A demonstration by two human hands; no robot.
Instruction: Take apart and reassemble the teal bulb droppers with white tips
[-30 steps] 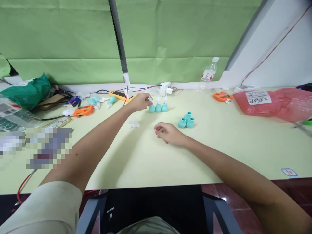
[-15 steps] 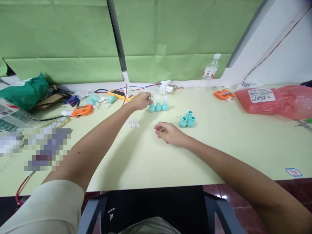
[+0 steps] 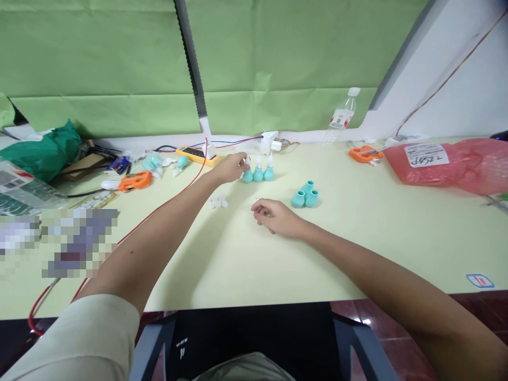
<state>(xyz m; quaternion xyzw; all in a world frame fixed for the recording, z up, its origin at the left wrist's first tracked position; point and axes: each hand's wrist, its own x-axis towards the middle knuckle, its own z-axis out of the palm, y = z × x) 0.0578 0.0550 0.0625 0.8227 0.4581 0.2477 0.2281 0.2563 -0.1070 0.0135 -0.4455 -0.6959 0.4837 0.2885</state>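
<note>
With left grip (image 3: 233, 167) pinched on white tip (image 3: 248, 160) of leftmost bulb (image 3: 248, 177) near counter's (image 3: 278, 275) rear edge, right grip (image 3: 274, 217) loosely apart, avoid sideways tugging, liable to topple adjacent bulbs (image 3: 258, 175).

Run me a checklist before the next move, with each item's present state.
1. Left nozzle seated on its bulb: cannot tell; the left hand partly hides it.
2. Other two nozzles upright on their bulbs: ok.
3. Right hand free: ok; fingers loosely curled, nothing visible in them.
4. Open bulbs grouped: ok; three close together beyond the right hand.
5. White pieces countable: cannot tell; small and bunched.
6. Red cable clear of left forearm: not ok; it passes behind it.
</note>
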